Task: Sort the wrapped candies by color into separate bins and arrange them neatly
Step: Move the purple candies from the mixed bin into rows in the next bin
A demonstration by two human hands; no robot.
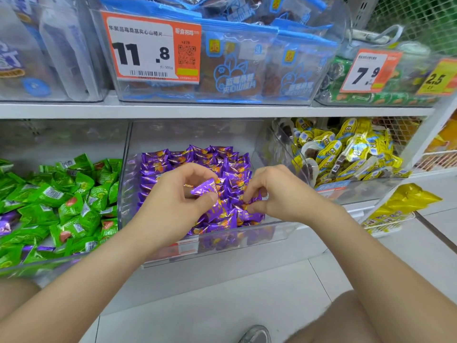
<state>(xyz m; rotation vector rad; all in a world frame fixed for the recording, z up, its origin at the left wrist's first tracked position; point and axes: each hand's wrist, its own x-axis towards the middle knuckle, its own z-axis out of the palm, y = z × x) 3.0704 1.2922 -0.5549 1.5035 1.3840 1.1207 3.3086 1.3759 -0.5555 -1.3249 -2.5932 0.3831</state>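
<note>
Shop shelving in white metal: a flat shelf board (222, 111) across the middle, a slanted white upright (426, 134) at the right end. Behind, at upper right, white wire mesh (420, 18). Orange-and-white price tags (150, 48) clipped to clear upper bins (247, 101). Below, pale grey floor tiles (259, 288) with thin dark joints. Low at right, a white wire basket (385, 228) holding yellow packets (408, 199), near the floor. Bright, even light throughout.

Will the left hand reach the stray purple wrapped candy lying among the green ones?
Probably yes: the stray purple wrapped candy lies uncovered in the open-topped clear bin, though the left hand pinches another candy.
</note>
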